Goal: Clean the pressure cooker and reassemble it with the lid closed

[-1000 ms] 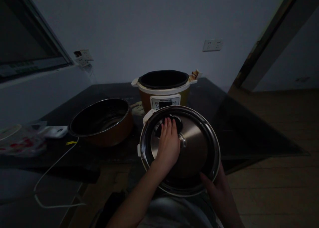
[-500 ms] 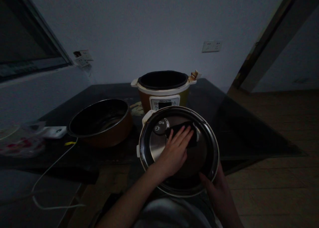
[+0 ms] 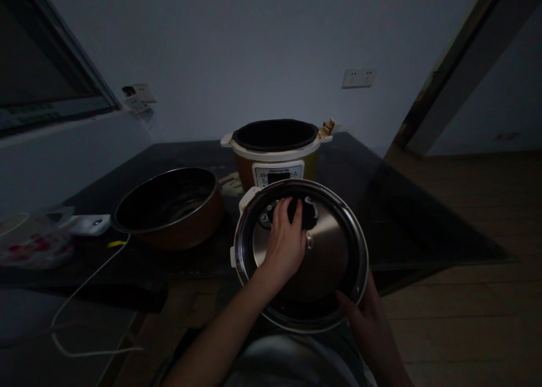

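Right now, your left hand (image 3: 284,243) lies over the upper part of the lid (image 3: 326,257), fingers bent and slightly parted against a dark cloth (image 3: 308,215); whether they pinch it or just press it, you cannot tell from this angle. Your right hand (image 3: 362,311) grips the lid's lower right edge, thumb over the rim and the other fingers hidden behind. Between your hands, the lid is tilted with its metal inside facing you, a small knob (image 3: 309,240) showing just right of your left wrist. Straight beyond your left hand stands the cooker (image 3: 277,155), uncovered, its control panel partly behind the lid's top edge. Out to the left of that hand, a brown pot (image 3: 197,220) sits on the dark table (image 3: 415,229), its mouth up. Farther left come a white object (image 3: 91,224), then a plastic bag (image 3: 36,243) with red marks, while a pale cord (image 3: 104,352) hangs below the table's near edge. Farthest beyond both hands, a double socket (image 3: 358,78) is set in the wall (image 3: 262,48).
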The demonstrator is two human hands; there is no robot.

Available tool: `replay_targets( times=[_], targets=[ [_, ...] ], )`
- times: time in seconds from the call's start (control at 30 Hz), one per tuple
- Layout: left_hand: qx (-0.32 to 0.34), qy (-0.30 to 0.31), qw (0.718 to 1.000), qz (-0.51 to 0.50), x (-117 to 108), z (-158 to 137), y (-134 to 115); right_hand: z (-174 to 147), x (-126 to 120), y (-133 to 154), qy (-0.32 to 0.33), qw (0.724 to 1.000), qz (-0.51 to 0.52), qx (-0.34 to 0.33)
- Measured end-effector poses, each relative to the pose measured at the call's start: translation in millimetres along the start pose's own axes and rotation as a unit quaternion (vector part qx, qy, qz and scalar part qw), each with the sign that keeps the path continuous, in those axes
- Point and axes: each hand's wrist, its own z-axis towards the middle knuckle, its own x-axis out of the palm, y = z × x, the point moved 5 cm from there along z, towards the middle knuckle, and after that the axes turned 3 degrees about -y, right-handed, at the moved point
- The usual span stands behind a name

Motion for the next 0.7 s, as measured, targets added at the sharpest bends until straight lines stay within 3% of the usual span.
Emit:
replay_targets(
  times=[0.2,0.3,0.47,0.7],
  targets=[
    [0.009,0.035,0.999,-0.028,1,0,-1,0,-1,-1,-0.01,1.0,-0.003,-0.002],
    [0.05,0.083,0.992,-0.076,4,-3,-13,1,-1,-3,0.002,1.0,-0.012,-0.001],
    [0.168,0.208,0.958,-0.102,4,-17,-35,3,-2,-3,-0.003,1.0,-0.009,0.0],
    [0.251,0.302,0.912,-0.121,-9,-36,-36,3,0,1,-0.009,1.0,0.009,0.008]
  ],
)
